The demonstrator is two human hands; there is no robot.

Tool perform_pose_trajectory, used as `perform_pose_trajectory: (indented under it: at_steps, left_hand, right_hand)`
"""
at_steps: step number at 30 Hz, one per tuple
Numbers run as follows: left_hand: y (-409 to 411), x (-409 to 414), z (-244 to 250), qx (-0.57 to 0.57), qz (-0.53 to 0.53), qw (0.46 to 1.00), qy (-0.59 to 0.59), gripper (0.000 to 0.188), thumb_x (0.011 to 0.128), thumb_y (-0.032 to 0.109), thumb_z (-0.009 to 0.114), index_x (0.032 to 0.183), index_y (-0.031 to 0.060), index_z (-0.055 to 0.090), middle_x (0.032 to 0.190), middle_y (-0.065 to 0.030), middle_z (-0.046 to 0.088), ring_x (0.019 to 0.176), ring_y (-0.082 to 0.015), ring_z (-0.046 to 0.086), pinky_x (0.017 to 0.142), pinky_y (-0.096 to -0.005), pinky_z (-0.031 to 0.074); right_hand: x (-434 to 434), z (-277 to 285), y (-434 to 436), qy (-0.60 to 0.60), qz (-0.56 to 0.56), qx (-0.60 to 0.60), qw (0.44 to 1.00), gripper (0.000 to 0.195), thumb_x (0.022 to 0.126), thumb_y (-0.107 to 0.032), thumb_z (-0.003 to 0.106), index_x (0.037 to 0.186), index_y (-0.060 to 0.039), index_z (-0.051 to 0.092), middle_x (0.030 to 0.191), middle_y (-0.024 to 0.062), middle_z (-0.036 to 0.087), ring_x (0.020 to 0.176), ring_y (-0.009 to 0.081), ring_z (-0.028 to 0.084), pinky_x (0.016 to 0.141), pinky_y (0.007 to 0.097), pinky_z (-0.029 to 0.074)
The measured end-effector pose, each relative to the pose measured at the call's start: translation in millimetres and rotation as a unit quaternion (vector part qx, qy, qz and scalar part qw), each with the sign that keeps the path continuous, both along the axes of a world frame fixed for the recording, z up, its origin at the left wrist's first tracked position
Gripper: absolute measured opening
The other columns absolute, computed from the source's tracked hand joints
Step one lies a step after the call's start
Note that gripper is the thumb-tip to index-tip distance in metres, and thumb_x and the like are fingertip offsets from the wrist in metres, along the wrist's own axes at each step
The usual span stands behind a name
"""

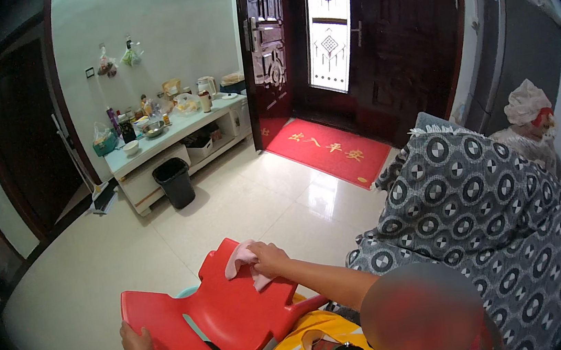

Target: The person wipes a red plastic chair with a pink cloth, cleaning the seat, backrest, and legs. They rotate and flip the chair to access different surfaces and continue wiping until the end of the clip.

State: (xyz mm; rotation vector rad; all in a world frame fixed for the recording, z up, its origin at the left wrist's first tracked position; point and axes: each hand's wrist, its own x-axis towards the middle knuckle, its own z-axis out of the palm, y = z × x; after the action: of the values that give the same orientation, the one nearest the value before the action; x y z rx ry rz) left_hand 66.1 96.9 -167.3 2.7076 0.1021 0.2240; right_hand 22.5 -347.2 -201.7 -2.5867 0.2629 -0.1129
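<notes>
A small red plastic chair (pixel 223 311) lies tilted across the front of me, with a long slot through its backrest. My left hand (pixel 138 344) grips the chair's edge at the left. At the chair's far right part, my right hand (pixel 268 260) holds a pink cloth (pixel 242 258) pressed on the red surface. A piece of a light green-blue object (pixel 188 292) shows behind the chair; most of it is hidden.
A sofa under a patterned grey cover (pixel 450 207) stands close on the right. Farther off are a black bin (pixel 175 184), a low cabinet (pixel 131 189) with bowls and bottles, a red doormat (pixel 327 151), and a broom (pixel 98 188) by the left doorway.
</notes>
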Motion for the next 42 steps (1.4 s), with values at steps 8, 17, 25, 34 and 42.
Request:
perform_pose_trajectory:
  at_steps: [8, 17, 25, 34, 42]
  left_hand:
    - [9, 4, -13, -0.012, -0.015, 0.999, -0.033, 0.061, 0.079, 0.014, 0.065, 0.132, -0.0050, 0.042, 0.124, -0.0236, 0.052, 0.108, -0.0411, 0.056, 0.092, -0.0456, 0.047]
    - [2, -10, -1, -0.013, 0.023, 1.000, -0.013, 0.063, 0.080, 0.016, 0.064, 0.134, -0.0054, 0.040, 0.126, -0.0234, 0.051, 0.110, -0.0410, 0.054, 0.095, -0.0461, 0.045]
    - [-4, -24, 5, -0.038, 0.024, 0.998, -0.036, 0.063, 0.080, 0.014, 0.065, 0.134, -0.0056, 0.040, 0.127, -0.0229, 0.050, 0.110, -0.0417, 0.053, 0.096, -0.0457, 0.044]
    - [0, -13, 0, -0.040, 0.014, 0.999, -0.024, 0.060, 0.079, 0.013, 0.066, 0.132, -0.0030, 0.042, 0.126, -0.0210, 0.051, 0.108, -0.0411, 0.054, 0.095, -0.0452, 0.045]
    - [2, -10, -3, -0.037, 0.009, 0.999, -0.019, 0.062, 0.079, 0.014, 0.067, 0.134, -0.0014, 0.040, 0.126, -0.0216, 0.051, 0.109, -0.0408, 0.054, 0.095, -0.0463, 0.045]
  right_hand:
    - [28, 4, 5, 0.033, -0.036, -0.012, 0.999, 0.053, 0.079, -0.025, 0.065, 0.128, -0.0118, 0.050, 0.126, 0.0141, 0.055, 0.109, 0.0391, 0.057, 0.092, 0.0463, 0.048]
    - [-6, 7, 10, 0.001, 0.022, -0.079, 0.997, 0.062, 0.077, -0.023, 0.066, 0.135, -0.0135, 0.044, 0.142, 0.0127, 0.041, 0.116, 0.0383, 0.049, 0.093, 0.0477, 0.048]
    - [-66, 6, 38, -0.082, 0.130, -0.259, 0.954, 0.063, 0.072, -0.024, 0.069, 0.130, -0.0099, 0.049, 0.136, 0.0089, 0.044, 0.131, 0.0336, 0.035, 0.109, 0.0583, 0.021]
    - [-49, -19, 70, -0.043, 0.257, -0.282, 0.924, 0.091, 0.055, -0.035, 0.082, 0.134, -0.0068, 0.046, 0.135, 0.0122, 0.044, 0.134, 0.0412, 0.031, 0.109, 0.0645, 0.019]
    - [-28, -29, 107, 0.007, 0.304, -0.262, 0.916, 0.108, 0.043, -0.040, 0.088, 0.135, -0.0035, 0.046, 0.142, 0.0149, 0.041, 0.137, 0.0452, 0.027, 0.111, 0.0623, 0.016]
